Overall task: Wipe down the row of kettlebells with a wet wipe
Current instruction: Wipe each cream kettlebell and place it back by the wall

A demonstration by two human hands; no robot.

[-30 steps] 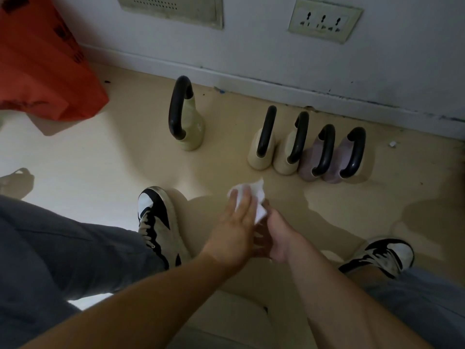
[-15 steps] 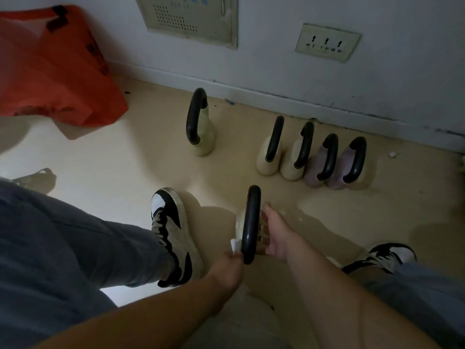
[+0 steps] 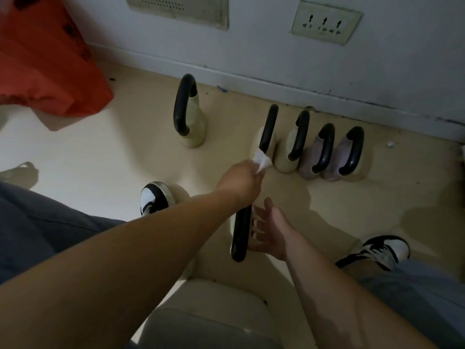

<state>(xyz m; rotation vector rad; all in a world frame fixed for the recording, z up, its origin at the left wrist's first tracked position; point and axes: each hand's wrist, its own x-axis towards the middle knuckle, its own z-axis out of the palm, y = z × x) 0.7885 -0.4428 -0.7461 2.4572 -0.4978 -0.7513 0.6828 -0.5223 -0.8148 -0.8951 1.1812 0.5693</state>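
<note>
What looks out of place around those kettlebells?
Two sit outside the row of four: a larger kettlebell stands apart to its left, and a nearer kettlebell is close to the person, beside the right hand. A white scrap lies on the floor at right. Nothing spilled.

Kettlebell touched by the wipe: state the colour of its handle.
Black handle on a cream kettlebell, best seen in the head view.
</note>
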